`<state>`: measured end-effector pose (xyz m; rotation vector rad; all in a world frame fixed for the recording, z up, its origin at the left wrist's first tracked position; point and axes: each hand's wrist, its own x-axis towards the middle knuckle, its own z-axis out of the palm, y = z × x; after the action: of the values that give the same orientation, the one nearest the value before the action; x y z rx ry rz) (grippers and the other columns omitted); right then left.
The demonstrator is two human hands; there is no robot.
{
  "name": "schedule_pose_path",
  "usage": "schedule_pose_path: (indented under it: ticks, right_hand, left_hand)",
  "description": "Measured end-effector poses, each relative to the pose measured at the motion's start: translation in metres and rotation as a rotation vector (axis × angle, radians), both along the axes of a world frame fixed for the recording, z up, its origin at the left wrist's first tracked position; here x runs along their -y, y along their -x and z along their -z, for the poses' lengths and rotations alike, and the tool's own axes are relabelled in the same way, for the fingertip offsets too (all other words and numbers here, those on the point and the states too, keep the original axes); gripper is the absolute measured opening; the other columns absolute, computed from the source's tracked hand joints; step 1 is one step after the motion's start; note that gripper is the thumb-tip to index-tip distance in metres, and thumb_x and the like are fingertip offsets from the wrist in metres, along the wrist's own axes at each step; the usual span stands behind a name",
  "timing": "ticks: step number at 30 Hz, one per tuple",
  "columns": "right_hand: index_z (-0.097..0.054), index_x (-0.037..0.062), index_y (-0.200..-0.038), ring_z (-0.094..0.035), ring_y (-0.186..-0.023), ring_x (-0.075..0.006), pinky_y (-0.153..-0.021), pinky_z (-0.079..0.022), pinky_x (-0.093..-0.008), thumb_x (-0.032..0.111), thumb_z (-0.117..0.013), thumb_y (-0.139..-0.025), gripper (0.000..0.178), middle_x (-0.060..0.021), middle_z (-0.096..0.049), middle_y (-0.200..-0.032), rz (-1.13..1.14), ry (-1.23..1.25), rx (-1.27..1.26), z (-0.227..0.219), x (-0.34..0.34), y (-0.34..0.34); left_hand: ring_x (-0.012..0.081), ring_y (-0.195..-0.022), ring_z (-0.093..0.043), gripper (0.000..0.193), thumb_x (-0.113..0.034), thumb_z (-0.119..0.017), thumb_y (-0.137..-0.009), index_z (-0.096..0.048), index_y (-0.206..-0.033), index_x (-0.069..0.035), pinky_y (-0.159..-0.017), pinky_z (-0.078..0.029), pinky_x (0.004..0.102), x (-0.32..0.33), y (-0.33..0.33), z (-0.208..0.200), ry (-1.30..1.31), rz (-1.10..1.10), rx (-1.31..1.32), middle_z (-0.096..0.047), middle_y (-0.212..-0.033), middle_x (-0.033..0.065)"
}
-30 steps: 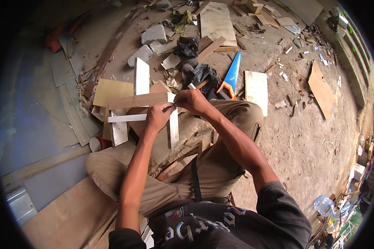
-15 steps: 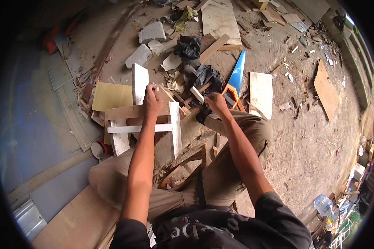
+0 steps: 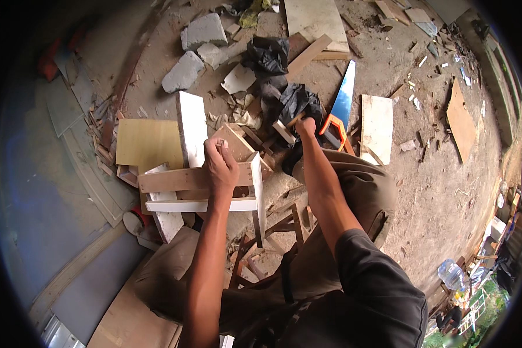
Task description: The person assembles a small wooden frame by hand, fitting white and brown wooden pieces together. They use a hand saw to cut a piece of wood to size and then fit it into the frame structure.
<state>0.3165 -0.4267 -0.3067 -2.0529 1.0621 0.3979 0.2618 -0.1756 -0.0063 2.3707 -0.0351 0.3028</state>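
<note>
A small wooden frame (image 3: 174, 181) of brown and white-painted boards stands before my left knee. Over its upper slat my left hand (image 3: 221, 165) is closed, thumb and fingertips pinched together. Whatever they pinch is too small to make out. My right hand (image 3: 307, 126) reaches farther forward, its fingers curled at the end of a short wooden handle (image 3: 296, 120). Beside that handle lies a pale block (image 3: 283, 133); whether the two are joined is unclear. A handsaw (image 3: 343, 95) with a blue blade and orange grip lies just right of my right hand.
Black plastic (image 3: 271, 55), concrete blocks (image 3: 205, 32) and a large board (image 3: 316, 23) lie ahead. A pale panel (image 3: 376, 127) is beyond my right knee. Wood scraps (image 3: 272, 223) sit between my legs. A clear plastic bottle (image 3: 451, 274) stands at far right.
My right hand has moved forward to the wooden handle. My left hand has come slightly nearer and right, still closed. The whole view has shifted a little.
</note>
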Motion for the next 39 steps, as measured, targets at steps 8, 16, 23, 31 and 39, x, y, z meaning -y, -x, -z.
schedule_pose_path:
  ticks: [8,16,23,31,39]
  right_hand:
    - [-0.066,-0.0092,-0.104,-0.064,-0.108,-0.0406,-0.090,-0.052,-0.0436,0.039,-0.069,-0.083,0.053,-0.0294,-0.067,-0.108,0.134,-0.049,-0.023,0.086,0.000,-0.009]
    - [-0.054,-0.0091,-0.102,-0.059,-0.083,-0.0286,-0.076,-0.048,-0.0398,0.035,-0.076,-0.082,0.054,-0.0198,-0.060,-0.089,0.364,-0.117,0.517,-0.007,-0.012,-0.005]
    - [-0.052,0.0006,-0.091,-0.058,-0.068,-0.0198,-0.063,-0.052,-0.0366,0.005,-0.058,-0.089,0.008,-0.0100,-0.059,-0.084,0.563,-0.866,0.692,-0.055,-0.006,0.005]
    - [-0.064,0.0069,-0.085,-0.057,-0.064,-0.0270,-0.057,-0.050,-0.0399,0.019,-0.059,-0.087,0.014,-0.0098,-0.059,-0.077,-0.152,-0.709,0.043,-0.119,0.022,-0.011]
    - [-0.075,0.0012,-0.092,-0.070,-0.096,-0.0330,-0.080,-0.056,-0.0425,0.014,-0.055,-0.086,0.024,-0.0197,-0.072,-0.099,-0.485,0.167,0.014,-0.101,0.040,0.035]
  left_hand:
    - [0.0230,-0.066,-0.059,0.015,-0.013,-0.046,-0.102,-0.047,-0.109,0.000,-0.060,-0.048,0.0366,0.001,0.001,0.002,0.014,0.020,-0.057,-0.055,-0.089,0.0154]
    - [0.0375,-0.083,-0.059,0.014,-0.009,-0.045,-0.100,-0.046,-0.109,0.001,-0.072,-0.047,0.0435,0.001,0.005,-0.008,-0.047,0.007,-0.012,-0.056,-0.091,0.0196]
    - [0.0390,-0.087,-0.059,0.016,-0.011,-0.047,-0.100,-0.047,-0.113,-0.001,-0.076,-0.047,0.0439,-0.005,0.008,-0.001,-0.094,0.048,0.073,-0.057,-0.094,0.0203]
    - [0.0242,-0.085,-0.058,0.017,-0.015,-0.048,-0.101,-0.051,-0.109,-0.001,-0.078,-0.048,0.0366,-0.012,0.030,-0.070,0.031,0.011,0.216,-0.057,-0.096,0.0130]
    - [0.0180,-0.074,-0.059,0.012,-0.010,-0.050,-0.100,-0.050,-0.107,0.001,-0.069,-0.049,0.0308,-0.045,0.118,-0.153,0.242,-0.084,0.276,-0.059,-0.091,0.0109]
